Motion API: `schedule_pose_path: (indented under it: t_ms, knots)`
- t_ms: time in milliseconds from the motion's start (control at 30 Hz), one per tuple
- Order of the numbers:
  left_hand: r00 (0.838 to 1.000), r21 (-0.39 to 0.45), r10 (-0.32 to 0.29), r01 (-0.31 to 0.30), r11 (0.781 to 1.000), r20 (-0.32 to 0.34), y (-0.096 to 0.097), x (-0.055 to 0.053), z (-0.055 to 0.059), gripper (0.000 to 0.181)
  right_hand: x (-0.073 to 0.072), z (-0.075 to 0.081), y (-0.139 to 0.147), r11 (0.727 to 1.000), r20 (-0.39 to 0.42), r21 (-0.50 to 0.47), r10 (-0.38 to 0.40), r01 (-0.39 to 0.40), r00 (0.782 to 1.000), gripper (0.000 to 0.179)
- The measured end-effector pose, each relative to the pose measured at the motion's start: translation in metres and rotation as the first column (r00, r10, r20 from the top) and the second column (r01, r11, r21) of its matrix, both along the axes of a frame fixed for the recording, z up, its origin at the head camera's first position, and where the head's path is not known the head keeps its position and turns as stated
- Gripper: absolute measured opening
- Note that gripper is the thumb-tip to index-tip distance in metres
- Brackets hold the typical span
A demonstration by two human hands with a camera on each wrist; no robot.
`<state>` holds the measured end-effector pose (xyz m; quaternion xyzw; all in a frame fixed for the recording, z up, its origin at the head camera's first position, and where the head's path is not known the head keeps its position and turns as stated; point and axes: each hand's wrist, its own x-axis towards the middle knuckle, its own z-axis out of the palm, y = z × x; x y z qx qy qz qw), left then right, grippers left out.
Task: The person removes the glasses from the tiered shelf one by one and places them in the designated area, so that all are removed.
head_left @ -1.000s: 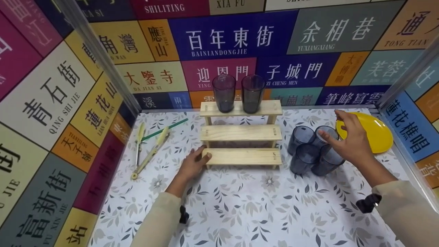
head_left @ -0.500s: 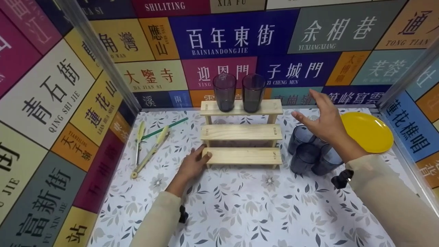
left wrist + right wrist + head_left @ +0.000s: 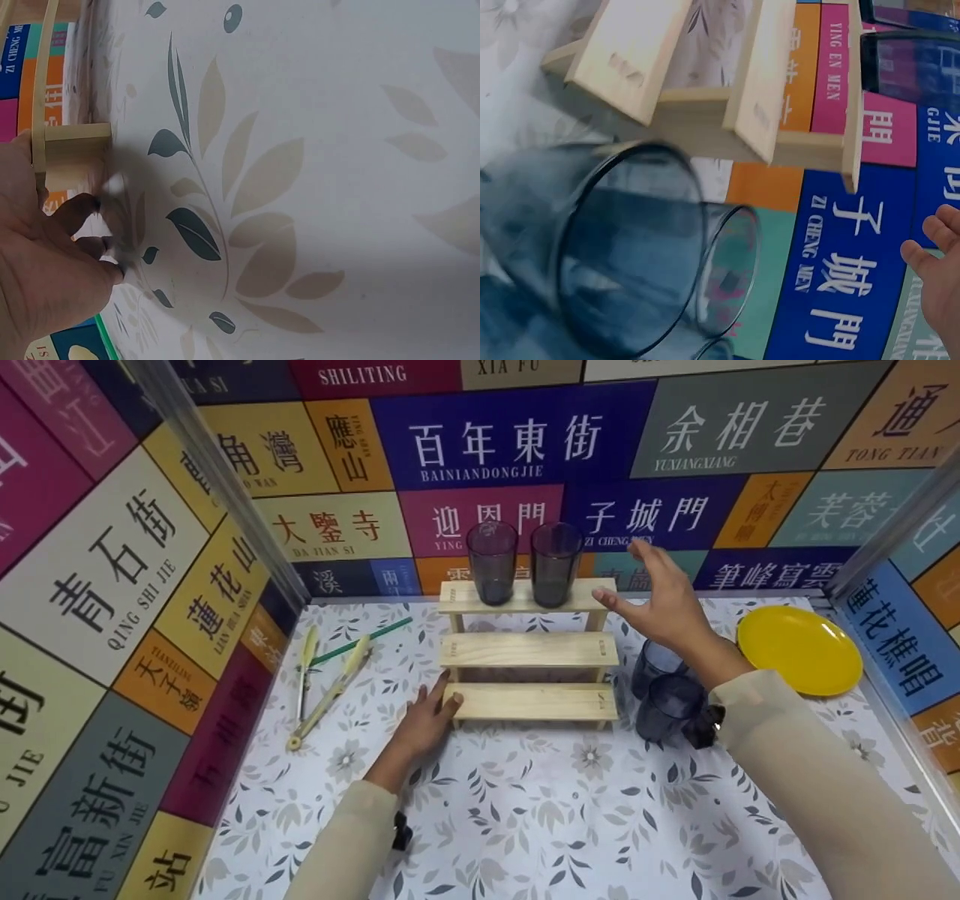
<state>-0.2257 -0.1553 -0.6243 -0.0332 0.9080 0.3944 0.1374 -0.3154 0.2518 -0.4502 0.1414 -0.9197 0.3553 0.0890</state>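
Note:
A three-step wooden stand (image 3: 529,649) stands at the middle of the table. On its top step two dark tumblers (image 3: 492,570) are upright, side by side. My left hand (image 3: 426,720) is at the left end of the lowest step, thumb resting on the board; in the left wrist view its fingers bend loosely down beside it, towards the table. My right hand (image 3: 664,600), fingers spread and holding nothing, is raised by the right end of the top step. Below it, blue-grey tumblers (image 3: 670,709) stand in a group on the table, partly hidden by the forearm.
A yellow plate (image 3: 801,651) lies at the far right. Tongs (image 3: 330,694) and a green straw (image 3: 386,631) lie on the left side of the leaf-patterned tabletop (image 3: 517,810). Sign-printed walls (image 3: 510,435) enclose the table at the back and sides.
My right hand has moved left and up, from over the tumbler group to the right end of the top step, fingers still spread. My left hand stays at the stand.

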Motion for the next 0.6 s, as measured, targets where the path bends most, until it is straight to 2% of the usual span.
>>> schedule_pose_path:
  t_ms: [200, 433, 600]
  knots:
    - [0.999, -0.004, 0.017, -0.017, 1.0, 0.034, 0.0, 0.001, -0.001, 0.072, -0.008, 0.006, -0.021, 0.999, 0.016, 0.018, 0.039, -0.039, 0.999, 0.11]
    - [1.0, -0.01, -0.01, 0.009, 1.0, -0.021, 0.0, 0.003, -0.001, 0.072, -0.019, 0.013, -0.041, 0.999, 0.037, 0.017, 0.043, -0.044, 0.998, 0.113]
    - [1.0, 0.015, 0.024, -0.024, 1.0, 0.017, 0.001, 0.003, 0.002, 0.072, -0.026, 0.021, -0.057, 0.999, 0.055, -0.011, 0.044, -0.044, 0.998, 0.115]
